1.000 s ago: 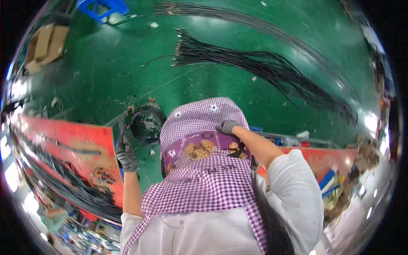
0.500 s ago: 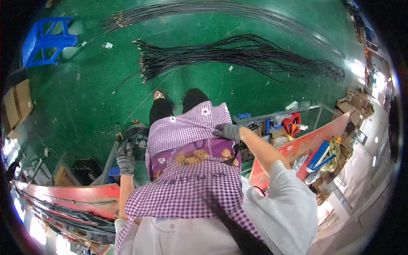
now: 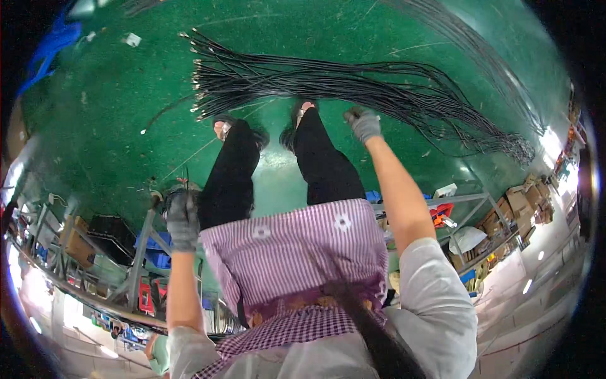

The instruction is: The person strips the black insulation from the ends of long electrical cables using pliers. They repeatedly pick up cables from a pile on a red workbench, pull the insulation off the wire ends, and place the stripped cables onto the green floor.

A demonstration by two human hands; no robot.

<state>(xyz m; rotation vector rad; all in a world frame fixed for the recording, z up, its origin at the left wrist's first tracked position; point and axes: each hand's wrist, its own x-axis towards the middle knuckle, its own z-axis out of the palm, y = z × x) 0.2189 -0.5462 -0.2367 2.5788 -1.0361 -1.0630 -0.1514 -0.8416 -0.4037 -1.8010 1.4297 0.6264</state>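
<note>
1. Cables (image 3: 353, 88) lay in a long black bundle across the green floor (image 3: 107, 120), their metal-tipped ends fanned out toward the left, just beyond the person's two feet.
2. The right hand (image 3: 363, 124), in a grey glove, was stretched forward and down, close above the bundle near the right foot; its fingers were curled, but whether they gripped a cable could not be told.
3. The left hand (image 3: 183, 220), also grey-gloved, hung beside the left leg with its fingers closed around a small coil of dark cable (image 3: 173, 192) at the upper edge of the glove.
4. A single thin cable (image 3: 165, 108) trailed apart from the bundle toward the lower left on the floor.
5. A metal rack (image 3: 142, 252) with blue bins (image 3: 154, 252) and cardboard boxes (image 3: 79, 243) stood at the lower left, and another rack (image 3: 473, 221) with boxes and red items stood at the right.
6. The person wore a purple striped apron (image 3: 303, 252) over black trousers.
</note>
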